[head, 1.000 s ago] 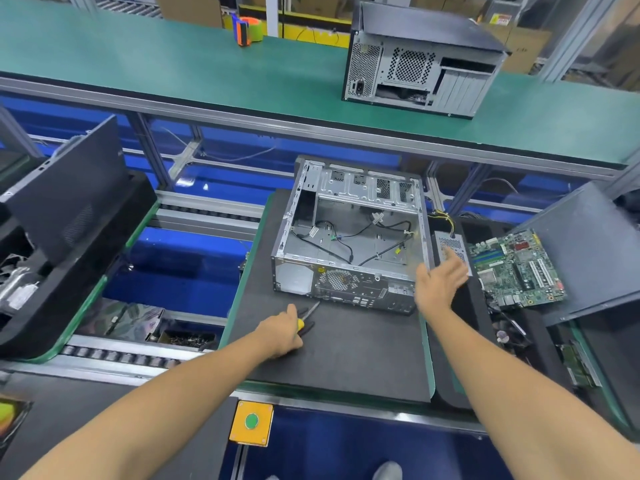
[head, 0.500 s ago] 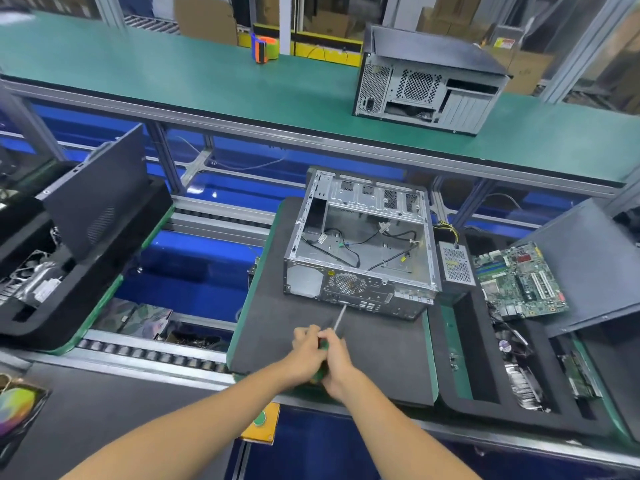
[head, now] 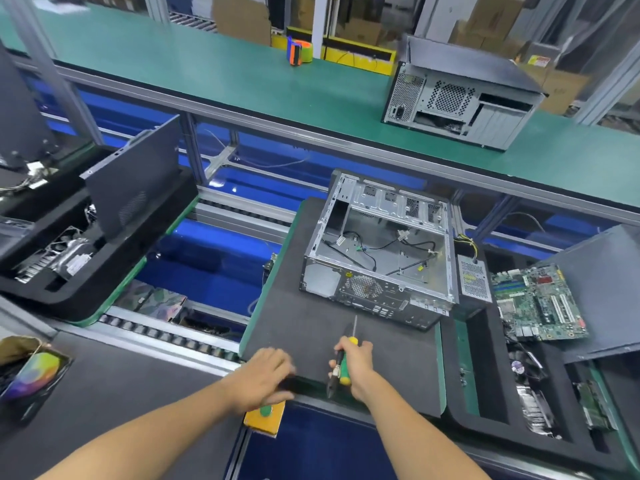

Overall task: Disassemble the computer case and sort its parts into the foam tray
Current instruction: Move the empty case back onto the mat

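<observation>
At the far left a black foam tray (head: 86,292) on the conveyor holds metal parts and a dark side panel (head: 135,188) that stands upright in a slot. Moving right, the left hand (head: 265,379) lies at the near edge of the dark work mat (head: 311,327); it is motion-blurred, its fingers look loosely extended over the mat's rim, and it appears to hold nothing, though that cannot be told for sure. Just below it sits a yellow box with a green button (head: 265,415). Beside it, the right hand (head: 353,363) has its grip closed round the green-and-yellow handle of a screwdriver (head: 347,358), whose shaft points up and away toward the computer case (head: 377,258). The case lies open on the mat on the bench, stripped to bare metal with loose black cables inside, its rear panel facing the person. It sits straight ahead of the screwdriver tip and a little right, apart from it; the tool's long axis already runs toward that rear face, so the right hand is the nearer and likelier one to work there. Right of the case, a power supply (head: 473,277) and a motherboard (head: 538,303) rest in the second foam tray (head: 485,358).
</observation>
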`<state>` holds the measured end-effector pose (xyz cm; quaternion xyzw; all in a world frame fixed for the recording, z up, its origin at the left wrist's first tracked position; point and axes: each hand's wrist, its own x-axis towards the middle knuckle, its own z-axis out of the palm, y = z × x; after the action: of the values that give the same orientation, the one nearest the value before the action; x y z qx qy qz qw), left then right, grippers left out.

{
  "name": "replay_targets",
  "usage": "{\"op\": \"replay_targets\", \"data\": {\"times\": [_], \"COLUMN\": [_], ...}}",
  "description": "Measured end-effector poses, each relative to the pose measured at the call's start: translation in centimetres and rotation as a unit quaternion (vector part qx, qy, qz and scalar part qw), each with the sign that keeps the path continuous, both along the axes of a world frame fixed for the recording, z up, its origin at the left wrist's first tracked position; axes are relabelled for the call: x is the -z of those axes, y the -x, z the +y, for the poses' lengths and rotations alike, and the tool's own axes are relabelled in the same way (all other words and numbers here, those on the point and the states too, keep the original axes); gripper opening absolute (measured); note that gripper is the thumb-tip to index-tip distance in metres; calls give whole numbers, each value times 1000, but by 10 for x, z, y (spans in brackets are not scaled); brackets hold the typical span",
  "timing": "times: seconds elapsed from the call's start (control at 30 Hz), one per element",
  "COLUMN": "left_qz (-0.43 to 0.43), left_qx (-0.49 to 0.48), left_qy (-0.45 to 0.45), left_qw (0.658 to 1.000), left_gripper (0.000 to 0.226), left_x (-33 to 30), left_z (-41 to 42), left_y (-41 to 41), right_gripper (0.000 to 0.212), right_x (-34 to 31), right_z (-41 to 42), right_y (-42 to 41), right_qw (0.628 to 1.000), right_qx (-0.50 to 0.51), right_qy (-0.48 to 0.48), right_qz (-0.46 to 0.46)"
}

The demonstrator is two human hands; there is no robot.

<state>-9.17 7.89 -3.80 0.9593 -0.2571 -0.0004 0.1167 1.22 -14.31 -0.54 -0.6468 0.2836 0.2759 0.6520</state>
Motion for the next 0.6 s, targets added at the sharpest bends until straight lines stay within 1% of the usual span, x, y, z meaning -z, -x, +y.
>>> {"op": "replay_targets", "data": {"times": [0.03,0.07,0.1,0.13,0.2,0.3,0.37,0.43,0.5,0.6], "left_qz": [-9,19,61,116,172,246,302,340,342,332], "left_qx": [49,79,101,100,63,-36,-77,-79,-79,-101], "left_qy": [-66,-101,-113,-111,-81,-44,-50,-82,-120,-148], "left_qw": [997,992,986,982,980,967,949,933,929,926], "left_gripper": [31,22,18,18,26,27,30,35,33,32], "left_x": [7,12,17,18,21,15,14,17,21,25], "left_z": [11,18,24,26,27,18,10,3,-3,-12], "left_y": [9,16,22,25,23,12,4,0,-4,-7], "right_gripper": [35,37,37,37,38,38,40,43,44,45], "right_x": [2,4,7,9,12,9,7,7,7,7], "right_z": [-3,-7,-9,-10,-10,-8,-8,-8,-8,-9], "right_y": [1,2,3,4,5,3,3,4,4,4], "right_qw": [1000,1000,999,999,998,996,995,993,992,991], "right_qx": [-7,-16,-26,-35,-45,-57,-69,-78,-85,-91], "right_qy": [11,21,30,38,47,62,75,84,90,93], "right_qz": [0,-1,-2,-6,-15,-17,-14,-16,-18,-17]}}
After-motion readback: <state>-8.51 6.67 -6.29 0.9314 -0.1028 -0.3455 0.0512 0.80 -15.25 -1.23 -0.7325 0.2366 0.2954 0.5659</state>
